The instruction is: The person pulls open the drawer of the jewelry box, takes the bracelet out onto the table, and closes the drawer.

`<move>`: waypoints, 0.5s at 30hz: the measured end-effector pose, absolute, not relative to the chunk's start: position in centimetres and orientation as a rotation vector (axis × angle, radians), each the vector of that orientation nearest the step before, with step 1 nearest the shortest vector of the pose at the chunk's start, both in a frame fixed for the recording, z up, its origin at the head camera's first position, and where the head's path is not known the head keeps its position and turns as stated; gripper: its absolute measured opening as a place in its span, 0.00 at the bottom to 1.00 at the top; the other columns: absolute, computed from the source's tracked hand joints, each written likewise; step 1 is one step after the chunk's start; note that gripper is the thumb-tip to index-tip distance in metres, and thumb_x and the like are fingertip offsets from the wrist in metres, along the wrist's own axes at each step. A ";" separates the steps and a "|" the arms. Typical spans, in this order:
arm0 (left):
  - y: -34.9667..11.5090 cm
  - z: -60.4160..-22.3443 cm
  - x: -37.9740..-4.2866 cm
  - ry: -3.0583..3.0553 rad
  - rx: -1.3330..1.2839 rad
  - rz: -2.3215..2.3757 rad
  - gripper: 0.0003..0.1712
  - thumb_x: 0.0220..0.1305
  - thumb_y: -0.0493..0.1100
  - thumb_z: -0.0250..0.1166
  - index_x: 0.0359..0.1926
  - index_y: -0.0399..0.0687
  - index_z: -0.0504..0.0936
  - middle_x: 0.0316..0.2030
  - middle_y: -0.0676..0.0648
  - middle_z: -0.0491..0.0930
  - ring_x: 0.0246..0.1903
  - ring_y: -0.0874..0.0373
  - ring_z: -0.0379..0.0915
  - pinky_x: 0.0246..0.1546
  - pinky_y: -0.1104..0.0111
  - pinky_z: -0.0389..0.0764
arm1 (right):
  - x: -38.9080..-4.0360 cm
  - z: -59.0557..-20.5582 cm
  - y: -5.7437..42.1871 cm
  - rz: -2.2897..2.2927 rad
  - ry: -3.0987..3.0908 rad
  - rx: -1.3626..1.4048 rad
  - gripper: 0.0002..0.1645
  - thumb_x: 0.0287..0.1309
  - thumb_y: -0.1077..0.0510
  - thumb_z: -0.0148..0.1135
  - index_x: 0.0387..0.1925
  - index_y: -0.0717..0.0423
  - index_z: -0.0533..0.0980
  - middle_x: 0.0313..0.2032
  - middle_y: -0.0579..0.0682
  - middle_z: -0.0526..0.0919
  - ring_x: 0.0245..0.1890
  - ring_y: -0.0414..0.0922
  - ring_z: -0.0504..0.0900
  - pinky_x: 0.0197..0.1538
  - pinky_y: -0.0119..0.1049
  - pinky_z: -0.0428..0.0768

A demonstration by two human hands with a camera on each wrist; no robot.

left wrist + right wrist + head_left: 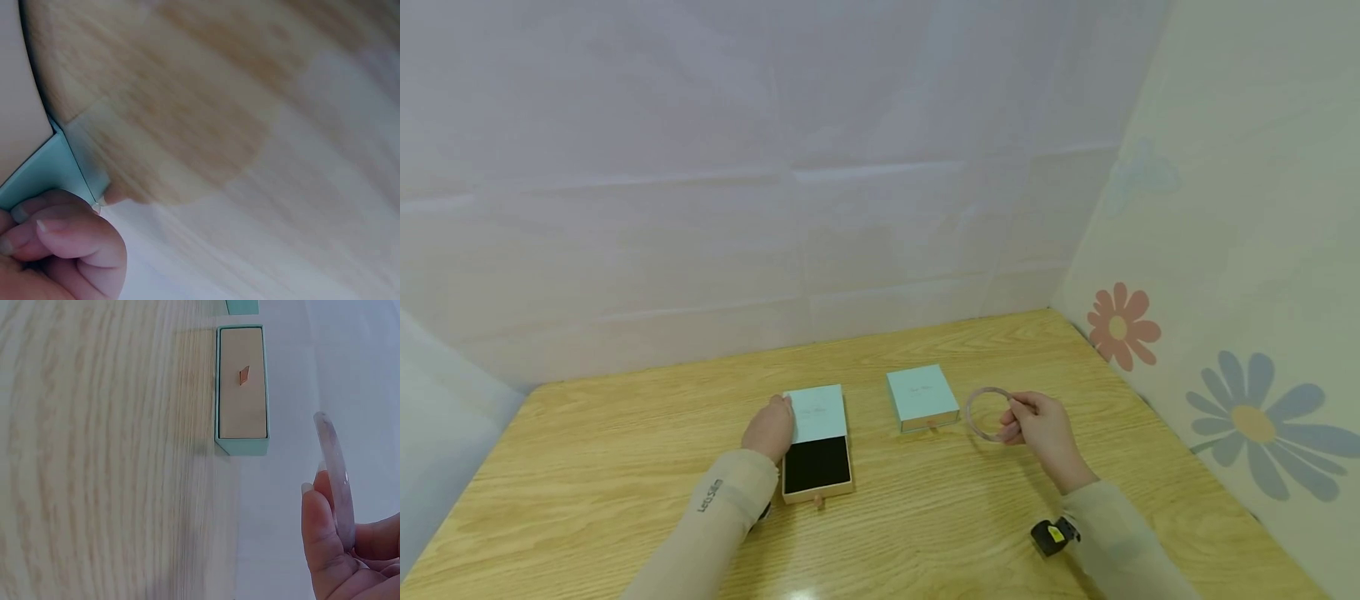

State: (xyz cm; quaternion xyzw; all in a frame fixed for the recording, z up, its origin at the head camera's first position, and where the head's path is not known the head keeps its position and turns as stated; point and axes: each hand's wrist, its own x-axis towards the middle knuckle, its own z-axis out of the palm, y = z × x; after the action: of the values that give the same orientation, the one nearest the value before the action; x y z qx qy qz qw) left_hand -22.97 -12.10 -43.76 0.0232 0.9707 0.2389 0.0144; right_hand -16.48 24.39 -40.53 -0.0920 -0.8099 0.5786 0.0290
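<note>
My right hand [1041, 429] pinches a pale, translucent bangle [337, 475] between thumb and fingers, holding it upright above the table. To its left stands a closed light-teal drawer box [922, 393], its peach front [242, 412] with a small ribbon tab showing in the right wrist view. Farther left lies a second teal box [818, 412], its drawer [817, 465] pulled out toward me to show a black lining. My left hand [771, 429] grips the left side of this box's sleeve, fingers curled at its corner [56, 165] in the left wrist view.
Both boxes stand on a wood-grain table [625, 450]. A pale cloth backdrop [700, 208] hangs behind it, and a flower-printed sheet [1240, 275] borders the right side. A black wrist device [1051, 536] is strapped at the right cuff.
</note>
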 end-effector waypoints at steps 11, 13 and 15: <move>-12.0 -43.2 -22.8 2.996 0.064 0.753 0.24 0.79 0.40 0.37 0.48 0.17 0.69 0.21 0.35 0.74 0.26 0.39 0.78 0.29 0.52 0.80 | -16.5 -40.7 24.9 1.777 -2.508 -0.306 0.20 0.73 0.68 0.43 0.57 0.83 0.64 0.31 0.62 0.80 0.22 0.39 0.82 0.30 0.32 0.82; -12.0 -43.2 -22.8 2.999 0.070 0.752 0.24 0.79 0.39 0.37 0.47 0.17 0.69 0.20 0.36 0.74 0.24 0.40 0.78 0.28 0.53 0.80 | -16.5 -40.7 24.9 1.772 -2.514 -0.311 0.20 0.73 0.68 0.43 0.57 0.83 0.64 0.31 0.61 0.80 0.23 0.39 0.82 0.30 0.32 0.82; -12.0 -43.2 -22.8 3.002 0.070 0.758 0.23 0.79 0.39 0.38 0.46 0.18 0.69 0.18 0.37 0.73 0.23 0.41 0.77 0.26 0.53 0.79 | -16.4 -40.7 25.0 1.756 -2.524 -0.314 0.20 0.73 0.68 0.43 0.57 0.83 0.64 0.30 0.60 0.80 0.23 0.39 0.81 0.29 0.32 0.82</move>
State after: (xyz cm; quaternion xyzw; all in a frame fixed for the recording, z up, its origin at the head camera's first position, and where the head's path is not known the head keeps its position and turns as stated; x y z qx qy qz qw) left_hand -22.76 -12.02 -43.22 0.0227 0.9691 0.2448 0.0223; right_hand -16.43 25.03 -40.67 -0.1017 -0.8163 0.5681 0.0255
